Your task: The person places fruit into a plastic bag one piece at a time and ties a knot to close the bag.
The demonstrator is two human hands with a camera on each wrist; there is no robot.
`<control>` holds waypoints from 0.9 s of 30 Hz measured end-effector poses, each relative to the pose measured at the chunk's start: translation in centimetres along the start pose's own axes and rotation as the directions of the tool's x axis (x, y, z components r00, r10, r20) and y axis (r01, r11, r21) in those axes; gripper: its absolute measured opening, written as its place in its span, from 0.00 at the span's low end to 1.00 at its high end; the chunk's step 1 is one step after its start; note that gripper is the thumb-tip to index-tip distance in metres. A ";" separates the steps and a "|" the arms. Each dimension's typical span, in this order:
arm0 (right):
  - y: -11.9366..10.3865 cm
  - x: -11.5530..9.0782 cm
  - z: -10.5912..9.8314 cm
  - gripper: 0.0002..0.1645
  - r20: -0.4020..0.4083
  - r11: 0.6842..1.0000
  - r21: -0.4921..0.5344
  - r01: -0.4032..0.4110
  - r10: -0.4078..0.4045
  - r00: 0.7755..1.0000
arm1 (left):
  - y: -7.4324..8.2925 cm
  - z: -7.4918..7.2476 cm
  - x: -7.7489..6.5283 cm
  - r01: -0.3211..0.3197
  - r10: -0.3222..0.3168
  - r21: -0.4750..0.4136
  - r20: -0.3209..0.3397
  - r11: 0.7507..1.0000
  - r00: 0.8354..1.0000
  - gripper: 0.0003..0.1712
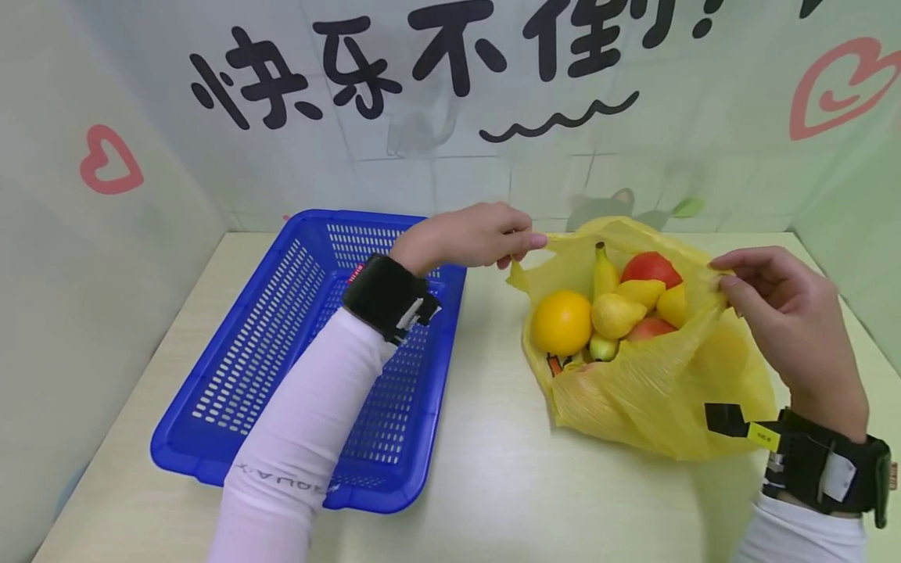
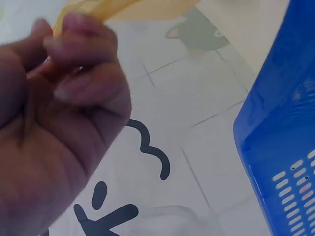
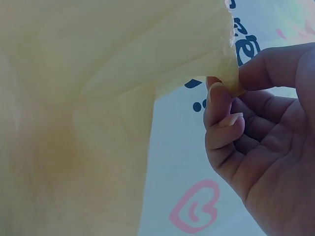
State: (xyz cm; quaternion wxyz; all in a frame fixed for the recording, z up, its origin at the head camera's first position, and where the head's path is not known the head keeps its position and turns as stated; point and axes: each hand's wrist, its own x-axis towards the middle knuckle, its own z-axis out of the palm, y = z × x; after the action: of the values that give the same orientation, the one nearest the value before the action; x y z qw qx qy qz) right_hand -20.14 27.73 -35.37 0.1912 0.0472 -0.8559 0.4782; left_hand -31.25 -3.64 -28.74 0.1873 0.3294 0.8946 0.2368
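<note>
A yellow plastic bag (image 1: 655, 407) stands with its mouth spread wide. My left hand (image 1: 482, 234) pinches the bag's left rim between thumb and fingers; the left wrist view shows the curled hand (image 2: 74, 98) on a strip of yellow film. On the opposite rim, my right hand (image 1: 795, 305) pinches the plastic, and the right wrist view shows that hand (image 3: 266, 123) gripping a corner of it. Inside the bag lie an orange (image 1: 561, 323), a banana (image 1: 604, 272), a red fruit or vegetable (image 1: 651, 270), several yellow pears (image 1: 619, 314) and a reddish fruit (image 1: 649, 328). The bag's bottom is hidden.
A blue perforated plastic basket (image 1: 439, 407) stands left of the bag, with my left forearm across it. A small red label (image 1: 357, 273) shows at its inner wall. Behind the pale table (image 1: 514, 500) rises a printed wall (image 1: 464, 180).
</note>
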 end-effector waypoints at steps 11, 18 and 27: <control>-1.1 -0.3 0.1 0.15 0.034 0.985 -0.171 0.019 -0.013 0.999 | -0.2 0.2 0.2 0.044 -0.030 0.098 -0.143 0.994 0.989 0.18; -4.1 -0.8 1.0 0.13 -0.003 0.925 -0.205 0.321 -0.329 0.944 | -0.2 0.4 0.3 0.073 -0.057 0.093 -0.166 0.993 0.984 0.16; -9.5 1.3 6.3 0.07 0.636 0.808 -0.382 0.449 -0.124 0.762 | 0.0 0.4 0.2 0.069 -0.052 0.110 -0.147 0.992 0.988 0.16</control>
State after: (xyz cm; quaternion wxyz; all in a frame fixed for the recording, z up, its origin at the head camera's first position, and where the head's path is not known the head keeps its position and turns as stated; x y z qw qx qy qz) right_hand -20.58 17.50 -30.23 -0.0012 0.2742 -0.9486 0.1578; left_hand -31.23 -3.41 -29.08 0.1100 0.2945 0.9275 0.2022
